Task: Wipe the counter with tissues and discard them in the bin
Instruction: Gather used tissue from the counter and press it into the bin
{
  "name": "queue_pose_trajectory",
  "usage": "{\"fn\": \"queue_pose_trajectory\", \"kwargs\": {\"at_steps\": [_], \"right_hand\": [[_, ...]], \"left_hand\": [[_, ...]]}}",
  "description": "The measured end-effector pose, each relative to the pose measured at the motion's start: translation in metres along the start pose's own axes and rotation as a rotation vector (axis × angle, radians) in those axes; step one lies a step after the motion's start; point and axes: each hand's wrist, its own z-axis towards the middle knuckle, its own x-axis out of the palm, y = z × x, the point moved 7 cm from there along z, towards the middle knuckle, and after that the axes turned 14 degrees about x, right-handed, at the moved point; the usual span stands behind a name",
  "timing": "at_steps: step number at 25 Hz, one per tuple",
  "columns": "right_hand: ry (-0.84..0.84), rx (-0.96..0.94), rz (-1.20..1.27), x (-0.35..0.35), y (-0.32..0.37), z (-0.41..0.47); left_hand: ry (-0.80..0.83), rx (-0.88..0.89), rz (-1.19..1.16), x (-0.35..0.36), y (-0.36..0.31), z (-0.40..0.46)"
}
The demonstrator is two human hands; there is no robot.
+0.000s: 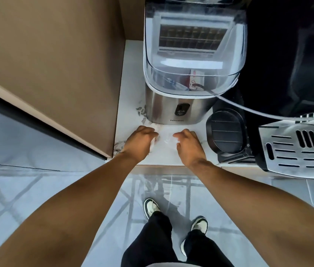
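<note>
Both my hands rest on the white marble counter [131, 78] in front of a steel ice maker. My left hand [139, 140] is curled over a white tissue [153, 144] that shows under its fingers. My right hand [188, 145] lies a little to the right, fingers bent down on a thin, nearly see-through white sheet [166, 140] spread between the hands. I cannot tell whether that sheet is one piece with the tissue under the left hand. No bin is in view.
The steel ice maker [179, 110] with a clear lid stands just behind my hands. A black drip tray [224, 132] and a perforated metal appliance [297, 149] crowd the right. A brown cabinet wall [65, 74] bounds the left. A clear hose [258, 110] runs right. Grey floor lies below.
</note>
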Motion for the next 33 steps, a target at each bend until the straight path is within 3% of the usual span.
{"fn": "queue_pose_trajectory", "kwargs": {"at_steps": [8, 16, 23, 33], "right_hand": [[0.030, 0.045, 0.019, -0.001, -0.012, -0.011], [0.019, 0.023, 0.102, -0.026, -0.053, -0.055], [0.015, 0.119, 0.167, -0.058, -0.153, -0.110], [-0.175, 0.334, 0.238, -0.127, -0.353, -0.203]], "left_hand": [[-0.089, -0.066, -0.078, 0.000, -0.016, -0.003], [-0.115, -0.066, -0.095, 0.000, -0.085, -0.018], [-0.108, 0.047, -0.071, 0.014, -0.191, -0.001], [-0.047, 0.360, -0.033, 0.070, -0.405, 0.075]]}}
